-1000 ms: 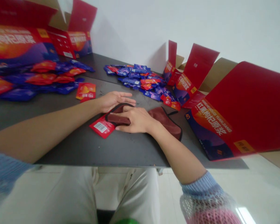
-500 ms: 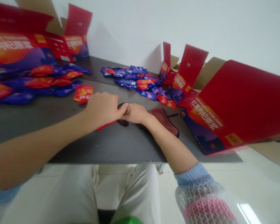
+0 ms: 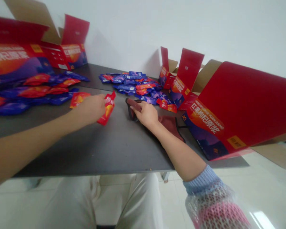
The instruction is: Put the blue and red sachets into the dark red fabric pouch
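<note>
My left hand (image 3: 91, 108) is closed on a red and orange sachet (image 3: 106, 109), which sticks out past the fingers over the grey table. Another orange-red sachet (image 3: 78, 98) lies just behind that hand, partly covered by it. To the right, my right hand (image 3: 146, 113) grips a pair of dark sunglasses (image 3: 131, 111); a black rim and a brownish strip show at the fingers, and the rest is hidden. Under and beside my right wrist lies a brown cloth pouch (image 3: 170, 125) with black edging and a cord.
Blue and red sachets are heaped in a left pile (image 3: 35, 92) and a back pile (image 3: 133, 82). Open red cartons stand at the left (image 3: 14, 60), back left (image 3: 73, 54), back right (image 3: 178, 86) and right (image 3: 212, 127). The table's front edge (image 3: 97, 174) runs above my lap.
My hands were together over the sunglasses and have moved apart. The left went left with the red sachet, now plainly visible. The right keeps the sunglasses, now more exposed.
</note>
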A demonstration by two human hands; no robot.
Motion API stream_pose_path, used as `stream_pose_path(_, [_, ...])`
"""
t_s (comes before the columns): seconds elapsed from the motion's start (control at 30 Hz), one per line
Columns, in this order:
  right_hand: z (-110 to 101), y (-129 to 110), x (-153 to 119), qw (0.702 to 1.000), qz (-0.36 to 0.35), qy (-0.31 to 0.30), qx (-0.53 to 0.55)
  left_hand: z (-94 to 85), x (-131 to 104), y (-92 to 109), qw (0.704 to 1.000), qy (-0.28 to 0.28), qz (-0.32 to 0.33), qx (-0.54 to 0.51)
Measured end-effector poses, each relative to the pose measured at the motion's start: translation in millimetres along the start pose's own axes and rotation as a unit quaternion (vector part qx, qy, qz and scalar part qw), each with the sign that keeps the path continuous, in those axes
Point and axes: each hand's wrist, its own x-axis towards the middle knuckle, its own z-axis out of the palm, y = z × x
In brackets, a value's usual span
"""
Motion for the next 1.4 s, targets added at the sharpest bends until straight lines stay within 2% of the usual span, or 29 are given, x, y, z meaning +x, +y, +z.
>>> stream_pose_path(0.07, [-1, -6, -8, 0.998, -0.047, 0.039, 0.027, 6.4, 12, -7, 0.999, 0.012, -0.03, -0.037])
stream_pose_path(0.1, [0, -10, -12, 0.996, -0.067, 0.051, 0.039, 12.3, 16, -9, 0.99, 0.018, -0.072, -0.119])
stream_pose_path(0.17, [2, -18, -18, 0.99, -0.117, 0.054, 0.059, 24.7, 22, -11, 0.942, -0.043, -0.091, -0.32])
stream_pose_path(0.2, [3, -22, -20, 0.986, -0.148, 0.045, 0.062, 29.3, 25, -12, 0.916, -0.085, -0.087, -0.382])
stream_pose_path(0.27, [6, -29, -23, 0.976, -0.211, 0.009, 0.049, 32.5, 30, -15, 0.879, -0.144, -0.097, -0.444])
stream_pose_path(0.33, [7, -35, -24, 0.968, -0.246, -0.033, 0.017, 29.0, 34, -20, 0.858, -0.191, -0.129, -0.46])
stream_pose_path(0.4, [7, -38, -22, 0.97, -0.233, -0.063, -0.013, 23.2, 34, -24, 0.839, -0.235, -0.156, -0.465])
stream_pose_path(0.5, [5, -40, -18, 0.983, -0.164, -0.072, -0.038, 18.3, 29, -23, 0.816, -0.283, -0.149, -0.481])
stream_pose_path(0.67, [4, -40, -8, 0.993, -0.062, -0.057, -0.077, 22.6, 20, -11, 0.786, -0.312, -0.089, -0.526])
stream_pose_path(0.8, [5, -35, -3, 0.994, 0.005, -0.043, -0.103, 27.0, 18, -9, 0.752, -0.326, -0.078, -0.567])
stream_pose_path(0.97, [3, -29, -8, 0.996, -0.003, 0.009, -0.083, 26.8, 22, -17, 0.698, -0.344, -0.084, -0.622])
stream_pose_path(1.07, [-3, -27, -10, 0.997, 0.011, 0.046, -0.063, 26.6, 27, -18, 0.694, -0.354, -0.096, -0.62])
stream_pose_path(1.17, [-8, -29, -6, 0.994, 0.037, 0.086, -0.059, 28.2, 31, -15, 0.702, -0.372, -0.105, -0.598])
stream_pose_path(1.23, [-6, -33, -1, 0.994, 0.028, 0.092, -0.061, 29.3, 30, -12, 0.71, -0.375, -0.108, -0.586])
stream_pose_path(1.4, [13, -41, 6, 0.994, -0.089, -0.028, -0.055, 28.3, 25, -12, 0.734, -0.332, -0.108, -0.583])
